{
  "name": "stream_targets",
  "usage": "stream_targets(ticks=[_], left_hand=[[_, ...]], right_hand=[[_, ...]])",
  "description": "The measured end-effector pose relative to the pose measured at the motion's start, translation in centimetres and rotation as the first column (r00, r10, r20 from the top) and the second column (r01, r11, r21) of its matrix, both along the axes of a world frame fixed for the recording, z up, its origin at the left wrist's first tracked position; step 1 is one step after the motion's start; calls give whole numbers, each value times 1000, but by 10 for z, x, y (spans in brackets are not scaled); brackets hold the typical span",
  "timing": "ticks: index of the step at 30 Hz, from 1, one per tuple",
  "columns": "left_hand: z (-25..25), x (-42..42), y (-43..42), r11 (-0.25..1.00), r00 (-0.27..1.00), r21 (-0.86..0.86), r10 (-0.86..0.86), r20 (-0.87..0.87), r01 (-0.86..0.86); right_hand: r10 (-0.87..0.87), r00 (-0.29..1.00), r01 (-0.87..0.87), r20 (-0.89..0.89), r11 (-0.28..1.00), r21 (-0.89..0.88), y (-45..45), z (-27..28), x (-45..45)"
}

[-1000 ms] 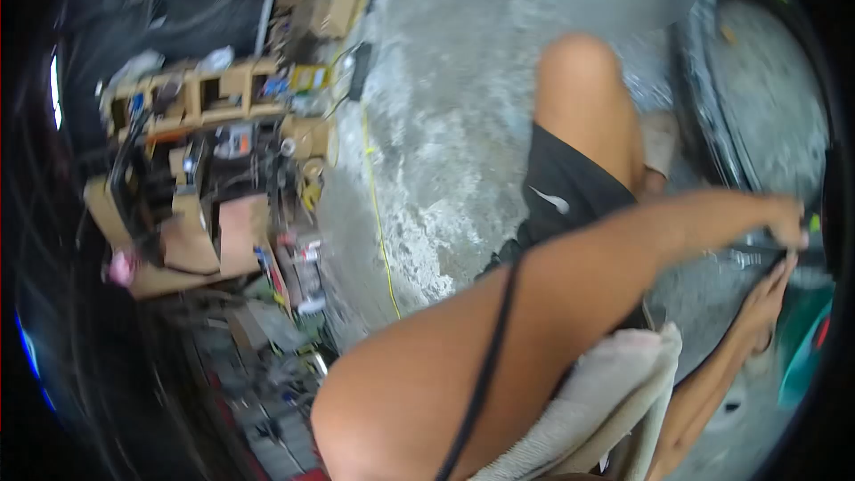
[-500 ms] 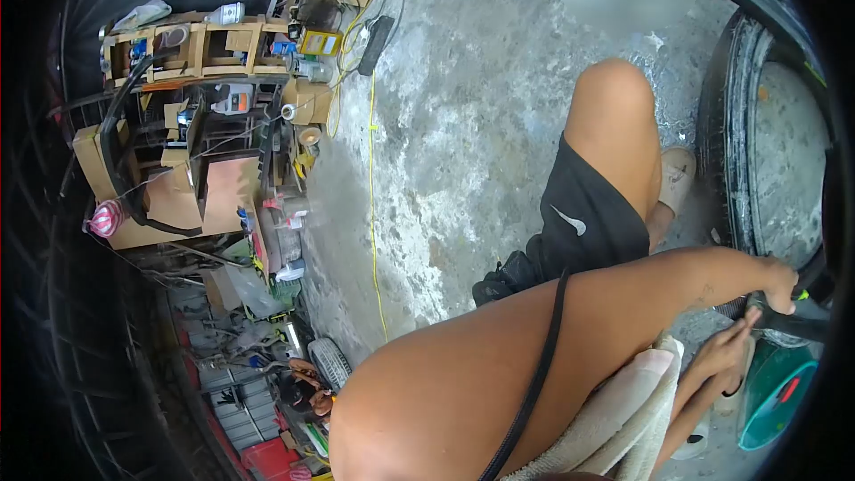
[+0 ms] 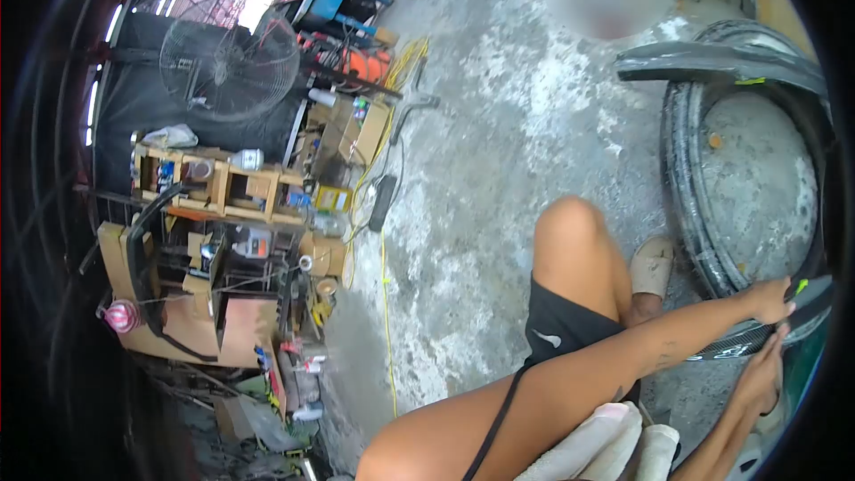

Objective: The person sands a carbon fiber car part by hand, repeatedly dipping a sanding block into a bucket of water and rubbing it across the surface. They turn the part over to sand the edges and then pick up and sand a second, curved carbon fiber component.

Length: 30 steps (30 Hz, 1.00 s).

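Observation:
My left hand (image 3: 773, 300) grips the edge of a black tyre (image 3: 812, 301) with a yellow-green mark, at the right of the view. Just below, my right hand (image 3: 764, 376) has its fingers closed at the same edge, partly hidden by the tyre. The tyre's curve leaves the view at the right. A wet-looking black ring (image 3: 679, 187), apparently another tyre or part of this one, rests on the concrete. Above it arches a dark band (image 3: 717, 62), also with a yellow-green mark. A patterned dark section (image 3: 739, 341) shows beneath my left wrist.
A teal tub (image 3: 807, 383) is cut off at the right edge. A sandalled foot (image 3: 653, 265) stands near the ring. To the left are a wooden shelf (image 3: 223, 209), a large fan (image 3: 230, 67) and a yellow cord (image 3: 387, 321) along the floor. A blurred area covers the top.
The view has swung, so the room appears lower and the fan and a blue table have come into sight. More of the ring shows, less of the teal tub. Both hands stay at the tyre.

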<state>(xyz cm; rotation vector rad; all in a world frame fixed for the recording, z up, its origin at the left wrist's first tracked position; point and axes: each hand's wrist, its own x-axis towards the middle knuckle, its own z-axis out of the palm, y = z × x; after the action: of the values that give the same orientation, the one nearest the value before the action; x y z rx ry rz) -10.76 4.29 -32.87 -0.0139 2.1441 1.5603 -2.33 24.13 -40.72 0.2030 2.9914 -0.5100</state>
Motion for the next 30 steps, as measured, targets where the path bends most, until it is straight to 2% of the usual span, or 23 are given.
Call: stream_targets(ticks=[1,3,4,5,6,7,9,11,12,13,14,15,16,18,20,21,22,23,25,26,27,29,30], left_hand=[[-6,-4,-1,1000,1000,9,-18,-14,18],[-15,-3,2,1000,998,5,-20,-65,21],[2,1,-3,1000,997,-1,-26,-74,26],[9,-1,-8,994,999,-100,-44,23,46],[-12,-6,-7,945,947,-232,-274,-167,232],[-43,-7,10,860,799,-350,-488,-352,371],[-4,-10,-8,812,799,-331,-561,-218,480],[9,-4,-18,950,968,-195,-251,-3,245],[0,-7,-17,959,970,-163,-241,-29,233],[-13,-7,-19,976,974,-131,-190,-121,175],[-17,-10,-17,980,978,-95,-182,-106,172],[-17,-12,-17,983,981,-72,-175,-88,169],[-5,-17,-20,977,977,13,-215,4,215],[2,-12,-22,961,959,93,-269,93,261],[-7,-16,-23,898,940,351,-322,116,264],[-5,-17,-23,894,940,358,-325,105,269],[-1,-14,-23,966,967,90,-248,49,243],[-1,-11,-24,967,983,-183,-181,-19,175],[-5,-11,-23,966,986,-207,-165,-36,154],[3,-12,-23,974,980,-108,-197,37,200],[9,-11,-23,973,967,-8,-230,110,232],[12,-6,-23,975,975,-55,-212,64,216],[7,-8,-24,975,977,-69,-208,43,210]], right_hand=[[-66,994,63,85,997,40,-36,35,15],[166,955,-218,-244,955,-202,-41,7,59],[147,962,-186,-232,970,-154,-48,21,57],[137,970,-163,-200,979,-122,-44,21,40],[100,980,-123,-172,984,-126,-40,23,21],[29,990,-48,-136,989,-140,-31,28,7],[-110,981,76,-160,975,-207,-29,44,2],[-92,960,15,-264,961,-278,-70,60,31],[-50,918,-70,-393,956,-285,-83,66,42],[-27,918,-74,-395,968,-238,-88,71,42],[3,921,-90,-391,974,-206,-89,69,37],[-37,932,-30,-360,984,-178,-81,62,24],[-77,936,27,-343,988,-150,-69,55,2],[-143,914,70,-380,977,-199,-67,56,-7],[-156,912,73,-380,971,-226,-79,59,11],[-94,894,-23,-439,967,-254,-86,60,31],[-60,881,-74,-469,962,-263,-84,62,31],[-27,867,-125,-498,955,-270,-81,62,31],[-50,917,-38,-396,977,-212,-64,65,11],[-79,965,57,-249,994,-96,-58,79,-4],[-85,967,63,-242,993,-95,-62,75,-3],[-119,958,80,-261,985,-155,-70,68,3],[-64,931,-6,-361,982,-189,-79,67,22]])
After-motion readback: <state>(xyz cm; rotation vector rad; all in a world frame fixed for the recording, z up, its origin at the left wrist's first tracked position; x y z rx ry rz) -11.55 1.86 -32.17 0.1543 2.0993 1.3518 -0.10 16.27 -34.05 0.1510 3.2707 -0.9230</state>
